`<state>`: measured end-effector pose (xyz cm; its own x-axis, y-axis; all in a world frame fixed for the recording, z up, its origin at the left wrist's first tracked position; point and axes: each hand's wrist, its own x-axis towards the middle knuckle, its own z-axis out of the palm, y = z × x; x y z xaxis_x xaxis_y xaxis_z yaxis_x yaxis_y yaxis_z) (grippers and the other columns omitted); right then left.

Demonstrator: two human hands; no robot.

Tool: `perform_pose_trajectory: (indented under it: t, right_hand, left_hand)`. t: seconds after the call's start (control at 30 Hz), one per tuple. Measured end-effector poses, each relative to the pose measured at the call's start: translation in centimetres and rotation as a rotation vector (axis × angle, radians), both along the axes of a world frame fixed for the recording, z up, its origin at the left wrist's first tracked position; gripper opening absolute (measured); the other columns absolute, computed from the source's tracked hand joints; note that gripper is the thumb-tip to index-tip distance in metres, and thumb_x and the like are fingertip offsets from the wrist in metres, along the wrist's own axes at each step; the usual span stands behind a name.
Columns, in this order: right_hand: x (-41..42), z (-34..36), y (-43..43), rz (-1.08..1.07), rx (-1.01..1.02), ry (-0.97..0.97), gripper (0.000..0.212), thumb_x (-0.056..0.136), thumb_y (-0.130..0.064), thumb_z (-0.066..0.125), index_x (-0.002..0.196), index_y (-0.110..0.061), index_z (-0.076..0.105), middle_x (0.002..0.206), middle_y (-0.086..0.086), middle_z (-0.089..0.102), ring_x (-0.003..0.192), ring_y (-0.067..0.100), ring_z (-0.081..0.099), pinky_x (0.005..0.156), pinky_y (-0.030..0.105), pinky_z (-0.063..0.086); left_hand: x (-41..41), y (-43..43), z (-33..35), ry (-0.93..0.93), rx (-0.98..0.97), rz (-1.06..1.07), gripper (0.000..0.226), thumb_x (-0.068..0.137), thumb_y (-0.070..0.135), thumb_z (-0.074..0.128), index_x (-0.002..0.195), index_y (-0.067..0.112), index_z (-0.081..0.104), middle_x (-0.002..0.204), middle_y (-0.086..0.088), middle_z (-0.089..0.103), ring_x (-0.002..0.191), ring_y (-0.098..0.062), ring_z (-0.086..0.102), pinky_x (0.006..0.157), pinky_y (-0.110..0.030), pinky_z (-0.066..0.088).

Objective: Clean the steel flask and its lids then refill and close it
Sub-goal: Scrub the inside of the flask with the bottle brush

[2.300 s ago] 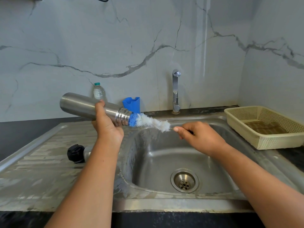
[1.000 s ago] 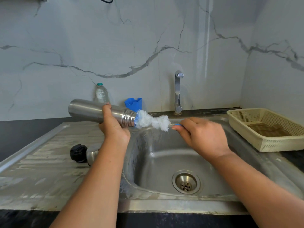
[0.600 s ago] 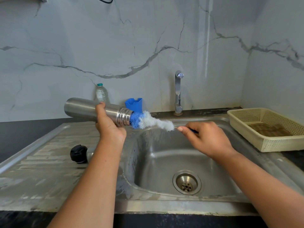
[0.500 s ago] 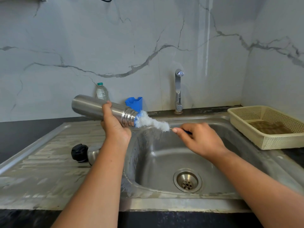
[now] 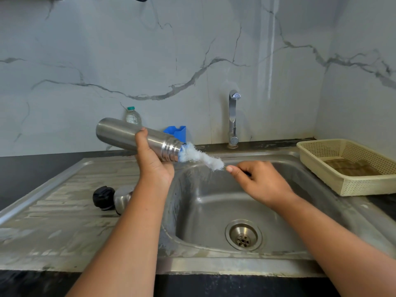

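Steel flask [image 5: 128,133] lies nearly level above the left rim of the sink [image 5: 192,202], mouth toward the basin, your left hand [image 5: 153,161] wrapped round its body close to the neck; your right hand [image 5: 257,181] pinches the handle of the bottle brush [image 5: 200,157], whose blue-and-white bristles sit at the mouth, mostly outside it; you are, I judge, scrubbing the inside, early in the task, with the lids, rinse, refill and closing yet to do; the next move calls for driving the brush straight along the flask's axis while your left hand holds the body firm; count one flask, one brush, two lids on the drainboard [image 5: 64,211], a black lid [image 5: 103,197] touching a steel cap [image 5: 123,199]; one tap [image 5: 233,118], one basket [image 5: 364,186], one plastic bottle [image 5: 133,115], one blue holder [image 5: 178,132].
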<state>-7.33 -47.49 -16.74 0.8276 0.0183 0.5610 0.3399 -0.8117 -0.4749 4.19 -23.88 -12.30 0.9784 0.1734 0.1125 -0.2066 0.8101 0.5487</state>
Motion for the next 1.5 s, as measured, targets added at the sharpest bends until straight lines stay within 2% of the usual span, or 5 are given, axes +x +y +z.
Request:
perform_pose_trajectory:
  t: [0.13, 0.47, 1.03, 1.33, 1.5]
  right_hand:
    - [0.1, 0.2, -1.2, -0.073, -0.069, 0.004, 0.055, 0.095, -0.067, 0.046, 0.058, -0.025, 0.046, 0.047, -0.007, 0.044, 0.046, 0.010, 0.040, 0.049, 0.031, 0.032]
    - [0.3, 0.5, -3.3, -0.242, -0.317, -0.086, 0.072, 0.085, -0.081, 0.018, 0.076, -0.021, 0.058, 0.061, -0.003, 0.057, 0.065, 0.025, 0.057, 0.057, 0.035, 0.051]
    - [0.6, -0.1, -5.0, -0.353, -0.335, 0.013, 0.064, 0.093, -0.076, 0.028, 0.071, -0.023, 0.057, 0.061, -0.007, 0.057, 0.061, 0.017, 0.058, 0.056, 0.033, 0.053]
    - [0.6, -0.1, -4.6, -0.370, 0.140, 0.138, 0.045, 0.102, -0.055, 0.045, 0.080, -0.023, 0.068, 0.070, -0.003, 0.065, 0.071, 0.014, 0.060, 0.062, 0.026, 0.046]
    - [2.0, -1.4, -3.3, -0.200, 0.335, 0.215, 0.025, 0.102, -0.039, 0.056, 0.084, -0.026, 0.068, 0.074, 0.000, 0.070, 0.071, 0.018, 0.065, 0.072, 0.035, 0.053]
  left_hand:
    - [0.4, 0.6, 0.0, 0.064, -0.013, 0.061, 0.078, 0.070, 0.036, 0.084, 0.138, 0.010, 0.056, 0.111, -0.009, 0.072, 0.096, -0.028, 0.075, 0.087, -0.048, 0.062]
    - [0.5, 1.7, 0.4, 0.177, 0.021, 0.228, 0.056, 0.080, 0.027, 0.083, 0.126, 0.012, 0.054, 0.121, -0.011, 0.073, 0.094, -0.024, 0.078, 0.066, -0.035, 0.062]
    - [0.7, 2.6, -0.2, 0.196, 0.037, 0.315, 0.054, 0.082, 0.029, 0.083, 0.122, 0.019, 0.048, 0.121, -0.005, 0.068, 0.097, -0.020, 0.076, 0.080, -0.047, 0.065]
    - [0.1, 1.1, -0.1, 0.145, 0.116, 0.161, 0.067, 0.083, 0.041, 0.084, 0.136, 0.031, 0.045, 0.124, 0.002, 0.069, 0.104, -0.015, 0.074, 0.088, -0.035, 0.062]
    - [0.1, 0.6, -0.1, 0.131, 0.112, 0.070, 0.056, 0.079, 0.039, 0.089, 0.118, 0.036, 0.049, 0.128, 0.001, 0.068, 0.112, -0.017, 0.071, 0.091, -0.032, 0.059]
